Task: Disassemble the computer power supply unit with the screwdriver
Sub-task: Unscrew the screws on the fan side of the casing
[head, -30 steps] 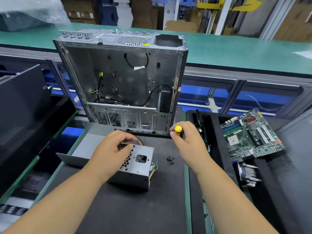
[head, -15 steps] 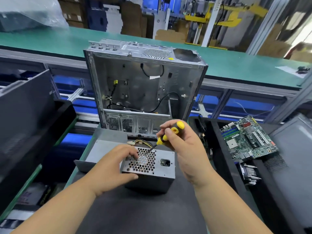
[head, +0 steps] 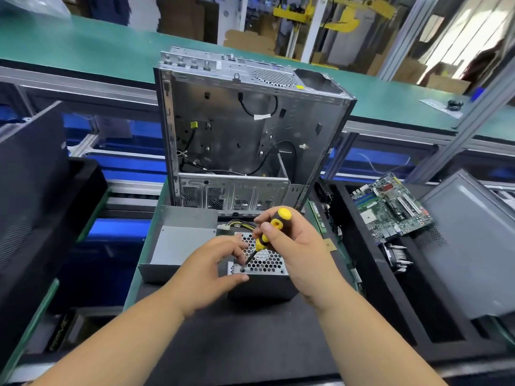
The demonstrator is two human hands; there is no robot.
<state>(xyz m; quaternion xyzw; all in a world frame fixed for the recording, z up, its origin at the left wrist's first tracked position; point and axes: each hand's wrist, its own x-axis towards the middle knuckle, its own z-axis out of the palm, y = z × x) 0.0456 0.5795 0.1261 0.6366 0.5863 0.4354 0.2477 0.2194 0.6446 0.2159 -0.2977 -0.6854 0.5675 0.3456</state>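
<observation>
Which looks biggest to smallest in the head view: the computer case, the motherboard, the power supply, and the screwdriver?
1. Computer case, by far the largest.
2. Motherboard and power supply look about alike; hands cover part of the supply and it sits nearer the camera, so I won't rank them.
3. Screwdriver, smallest.

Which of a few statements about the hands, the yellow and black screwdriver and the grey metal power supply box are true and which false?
1. The right hand grips the yellow and black screwdriver. True.
2. The screwdriver tip sits at the near left corner of the grey metal power supply box. True.
3. The left hand rests on the green circuit board. False: it holds the power supply box.
4. The open silver computer case lies flat. False: it stands upright behind the box.
</observation>
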